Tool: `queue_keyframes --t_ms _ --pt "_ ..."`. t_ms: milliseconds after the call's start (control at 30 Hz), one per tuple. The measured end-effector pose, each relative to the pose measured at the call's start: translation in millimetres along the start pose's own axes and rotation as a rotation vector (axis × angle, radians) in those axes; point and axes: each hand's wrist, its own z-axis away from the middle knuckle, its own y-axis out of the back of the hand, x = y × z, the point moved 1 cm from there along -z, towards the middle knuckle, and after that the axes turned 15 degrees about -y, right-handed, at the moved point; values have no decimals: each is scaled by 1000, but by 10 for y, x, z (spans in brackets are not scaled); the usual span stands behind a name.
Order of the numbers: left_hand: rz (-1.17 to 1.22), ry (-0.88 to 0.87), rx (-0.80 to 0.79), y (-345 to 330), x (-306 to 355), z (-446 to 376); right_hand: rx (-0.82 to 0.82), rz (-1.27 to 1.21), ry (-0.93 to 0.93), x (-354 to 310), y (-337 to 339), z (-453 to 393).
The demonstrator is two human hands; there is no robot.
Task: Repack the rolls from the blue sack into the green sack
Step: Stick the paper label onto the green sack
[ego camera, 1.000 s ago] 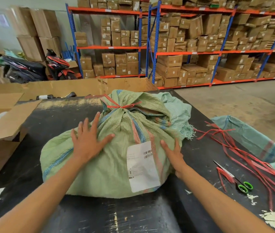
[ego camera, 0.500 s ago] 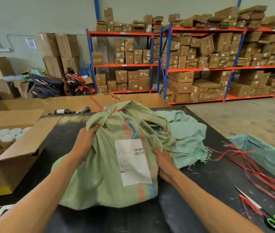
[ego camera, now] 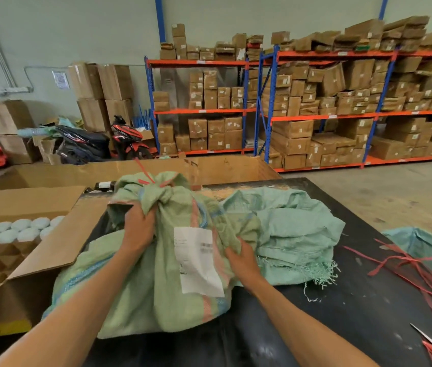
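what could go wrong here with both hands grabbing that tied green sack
1. The left hand grips near the knot and the right hand pinches loose fabric, so the full green sack might slip or its weave tear if lifted.
2. The red strap tie looks thin; pulling beside it could loosen the closure.
3. The open cardboard box of white rolls sits close alongside; swinging the sack that way could knock its flap.

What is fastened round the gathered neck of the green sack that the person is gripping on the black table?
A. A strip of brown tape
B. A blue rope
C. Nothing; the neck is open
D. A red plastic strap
D: a red plastic strap is knotted round the bunched neck of the green sack, just above where the left hand grips it.
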Motion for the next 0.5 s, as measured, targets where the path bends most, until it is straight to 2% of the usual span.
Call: queue_keyframes --t_ms 100,200,267,367,433,500 --pt "-219 59 -319 -114 -382 150 37 115 1 191 -2 -31" --pt "-341 151 -498 -182 -602 336 -12 294 -56 277 49 -10" --pt "-362 194 -500 -181 -549 449 -50 362 -63 301 73 16" --pt "-484 185 -413 -205 -382 483 -156 459 -73 263 135 59" --pt "-473 91 -300 -211 -201 475 -144 556 -21 221 251 59" --pt "-304 -82 -226 -235 -5 444 -22 599 89 145 389 67"
